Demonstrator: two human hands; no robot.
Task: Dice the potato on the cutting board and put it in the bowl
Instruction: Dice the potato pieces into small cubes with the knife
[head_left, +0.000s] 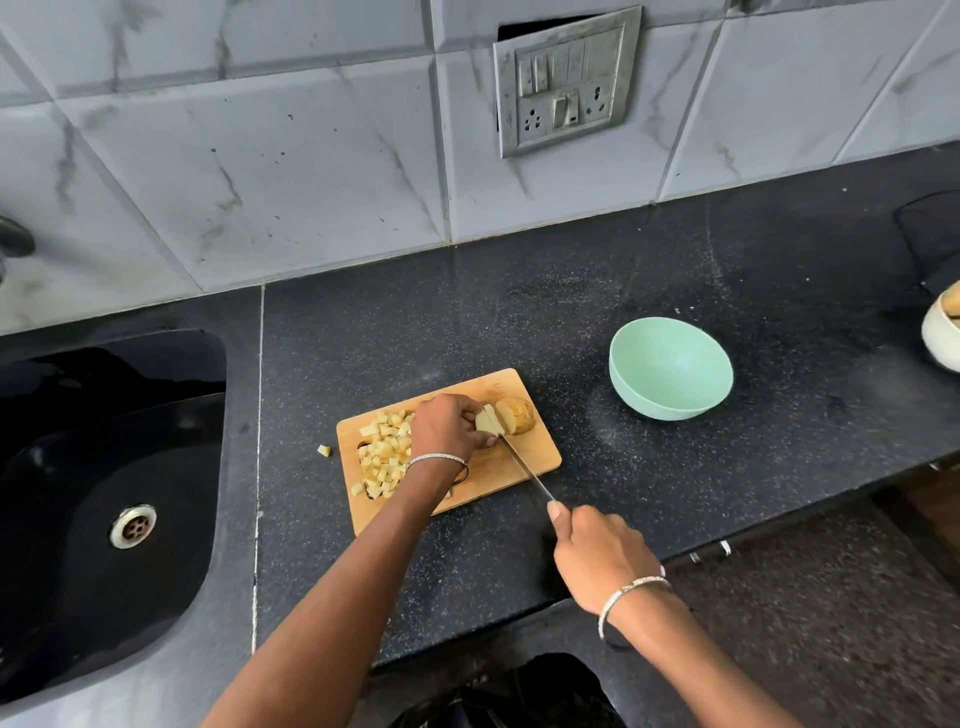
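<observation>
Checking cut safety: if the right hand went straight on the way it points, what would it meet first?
Along the knife, the right hand would likely first reach the near edge of the cutting board if it travels low. Higher up, it would meet the left hand holding the potato. Height is unclear.

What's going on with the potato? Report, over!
Left grip holds potato on cutting board; right grip holds knife, blade at the slices. Diced pile on board, one cube off it on counter. Bowl empty, nothing between.
</observation>
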